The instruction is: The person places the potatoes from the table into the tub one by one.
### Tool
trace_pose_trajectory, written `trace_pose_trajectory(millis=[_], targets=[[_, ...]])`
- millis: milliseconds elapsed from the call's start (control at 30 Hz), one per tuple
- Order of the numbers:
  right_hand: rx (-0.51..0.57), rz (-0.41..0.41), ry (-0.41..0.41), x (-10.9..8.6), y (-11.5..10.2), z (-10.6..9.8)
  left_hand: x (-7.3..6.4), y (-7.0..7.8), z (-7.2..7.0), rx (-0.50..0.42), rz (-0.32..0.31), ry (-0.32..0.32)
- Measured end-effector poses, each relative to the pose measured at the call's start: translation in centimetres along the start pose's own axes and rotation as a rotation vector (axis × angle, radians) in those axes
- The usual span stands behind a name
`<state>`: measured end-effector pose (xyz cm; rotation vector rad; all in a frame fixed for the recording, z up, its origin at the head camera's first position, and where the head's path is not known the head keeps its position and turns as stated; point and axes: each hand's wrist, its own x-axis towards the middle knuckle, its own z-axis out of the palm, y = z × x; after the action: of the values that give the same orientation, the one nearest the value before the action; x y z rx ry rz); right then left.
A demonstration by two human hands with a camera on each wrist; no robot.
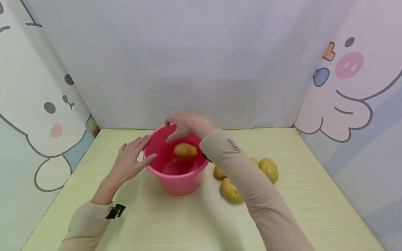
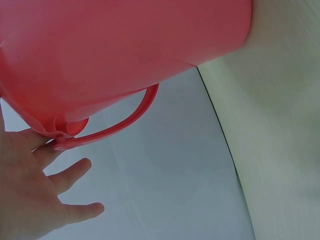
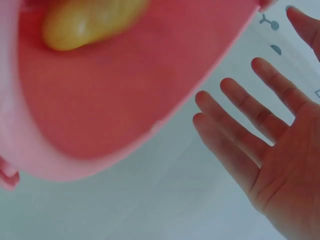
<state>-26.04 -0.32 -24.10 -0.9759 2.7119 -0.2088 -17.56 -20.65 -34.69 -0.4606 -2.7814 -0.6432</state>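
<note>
A pink bucket (image 1: 180, 185) stands upright on the table. Inside it is a yellow potato (image 1: 186, 150), slightly blurred, which the right wrist view also shows against the inner wall. My left hand (image 1: 130, 159) rests at the bucket's left rim, fingers extended along the outside and thumb reaching over the edge. In the left wrist view its fingers spread beside the bucket's pink handle (image 2: 117, 127). Above the far part of the rim is my right hand (image 1: 187, 124), holding nothing; the right wrist view shows its fingers loosely extended and apart.
Several more potatoes (image 1: 268, 170) lie on the light wooden table (image 1: 163, 223) right of the bucket, partly covered by my right sleeve (image 1: 251, 181). A pale wall (image 1: 201, 62) closes off the back, and panels with cartoon animals (image 1: 348, 83) flank both sides.
</note>
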Motion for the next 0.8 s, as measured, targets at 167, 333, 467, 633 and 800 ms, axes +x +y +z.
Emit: trace_pose_trajectory(millis=[167,333,467,633,800], targets=[[0.014,-0.031,0.013,-0.2,0.3,0.0,0.0,0.1,0.0,0.002,0.001,-0.003],[0.024,-0.072,0.025,-0.7,0.9,-0.4,0.0,0.1,0.0,-0.003,0.008,0.004],[0.025,-0.112,0.05,-1.4,1.7,-0.9,0.0,0.0,0.1,-0.008,0.013,0.009],[0.019,-0.164,0.094,-2.4,2.9,-1.3,0.0,0.1,0.1,-0.011,0.019,0.024],[-0.006,-0.187,0.136,-3.5,4.1,-1.3,0.0,0.0,0.2,-0.006,0.026,0.03]])
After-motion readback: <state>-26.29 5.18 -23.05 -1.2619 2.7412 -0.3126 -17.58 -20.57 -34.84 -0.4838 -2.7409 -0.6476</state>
